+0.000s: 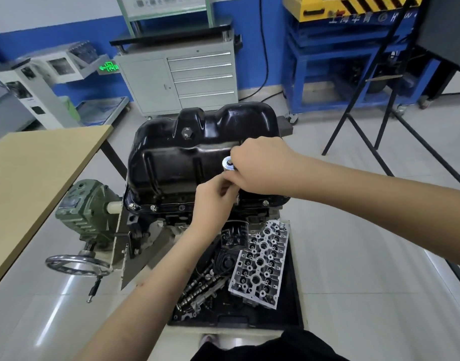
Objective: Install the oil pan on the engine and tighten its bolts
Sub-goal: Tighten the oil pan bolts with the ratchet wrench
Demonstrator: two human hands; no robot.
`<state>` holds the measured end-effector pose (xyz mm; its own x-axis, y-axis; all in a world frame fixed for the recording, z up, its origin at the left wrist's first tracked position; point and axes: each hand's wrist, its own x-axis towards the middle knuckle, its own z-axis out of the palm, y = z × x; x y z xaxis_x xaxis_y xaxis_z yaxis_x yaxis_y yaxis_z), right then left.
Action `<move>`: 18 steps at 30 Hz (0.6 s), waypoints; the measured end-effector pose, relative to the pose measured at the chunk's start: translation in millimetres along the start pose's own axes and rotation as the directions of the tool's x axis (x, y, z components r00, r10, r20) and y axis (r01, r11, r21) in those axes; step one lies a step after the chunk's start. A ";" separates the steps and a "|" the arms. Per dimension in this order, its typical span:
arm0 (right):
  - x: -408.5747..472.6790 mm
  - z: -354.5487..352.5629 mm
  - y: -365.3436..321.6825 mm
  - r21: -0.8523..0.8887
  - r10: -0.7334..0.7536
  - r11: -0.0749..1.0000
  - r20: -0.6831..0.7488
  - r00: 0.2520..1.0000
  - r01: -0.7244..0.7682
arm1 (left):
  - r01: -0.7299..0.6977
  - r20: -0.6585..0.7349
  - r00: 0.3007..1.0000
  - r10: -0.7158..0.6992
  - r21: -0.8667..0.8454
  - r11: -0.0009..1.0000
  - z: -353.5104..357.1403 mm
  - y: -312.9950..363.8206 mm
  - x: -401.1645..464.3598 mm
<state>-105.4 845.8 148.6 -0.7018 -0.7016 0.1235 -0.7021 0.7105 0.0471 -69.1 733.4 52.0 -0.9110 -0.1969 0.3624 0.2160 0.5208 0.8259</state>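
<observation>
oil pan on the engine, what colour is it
Glossy black; the oil pan shows best in the head view, the only one.

1. Your left hand [215, 201] and right hand [260, 165] are bare, with no gloves, rings or watch showing.
2. Both your forearms are uncovered up to the frame's edge; no sleeves show.
3. Black clothing [270, 347] fills the bottom edge, with a pinkish shoe toe [207, 339] beside it.

Green lit exit sign [108, 67] on the blue wall; white lettering on the blue lift [359, 18] unreadable
</observation>
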 end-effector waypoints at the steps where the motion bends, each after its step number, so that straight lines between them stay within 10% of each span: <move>1: 2.1 0.7 5.7 0.043 -0.034 0.998 0.009 0.999 0.034 | -0.001 0.024 1.000 0.000 0.009 1.000 -1.5 -2.0 0.8; 7: 5.8 13.4 42.1 0.756 -0.260 0.616 0.459 0.850 -0.220 | -0.028 0.120 0.993 0.022 0.052 0.998 -7.1 -1.7 9.5; 12: -10.9 32.0 28.2 0.935 -0.174 0.151 0.344 0.922 -0.321 | 0.004 0.144 0.990 -0.009 0.035 0.999 -7.4 -4.2 9.6; 18: -23.5 36.3 6.8 0.955 0.012 -0.029 0.297 0.955 -0.296 | 0.192 0.549 0.834 -0.061 -0.184 0.964 -40.0 16.3 28.6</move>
<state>-98.1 865.2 110.0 -0.7145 -0.6773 -0.1755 0.1131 0.1358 -0.9843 -77.6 703.0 93.1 -0.9656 0.2597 0.0143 0.0977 0.3109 0.9454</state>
